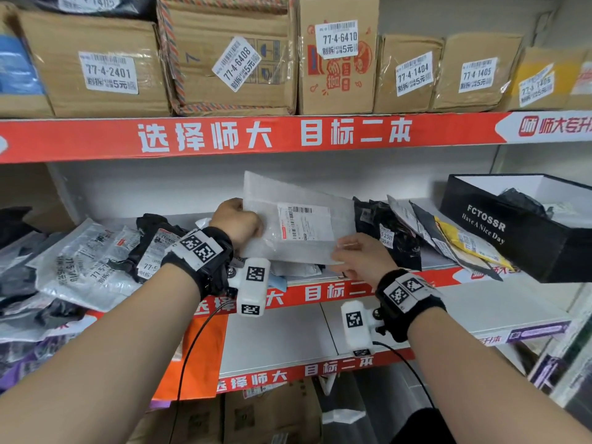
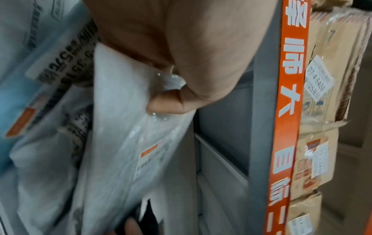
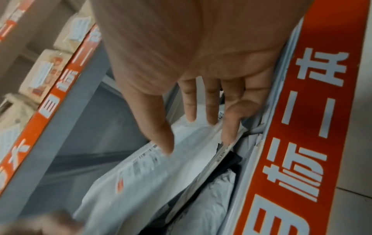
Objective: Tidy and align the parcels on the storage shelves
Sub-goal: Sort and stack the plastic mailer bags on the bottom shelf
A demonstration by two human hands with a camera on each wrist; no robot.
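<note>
One white bubble mailer (image 1: 290,219) is held tilted above the middle shelf (image 1: 320,291), centre frame. The left hand (image 1: 238,221) grips its left edge with curled fingers; the right hand (image 1: 358,256) touches its lower right corner with straight fingers. Six labelled cardboard boxes (image 1: 230,59) line the upper shelf. One black box (image 1: 499,229) sits at right. Loose grey and black poly bags (image 1: 93,257) crowd the shelf at left.

Evenly and softly lit from overhead, without hard shadows. Sharp mid-frame in the head view, bowed at the edges, with faint glare on taped boxes (image 1: 230,59). Dimmer, grainy and motion-smeared in both wrist views, soft throughout.
</note>
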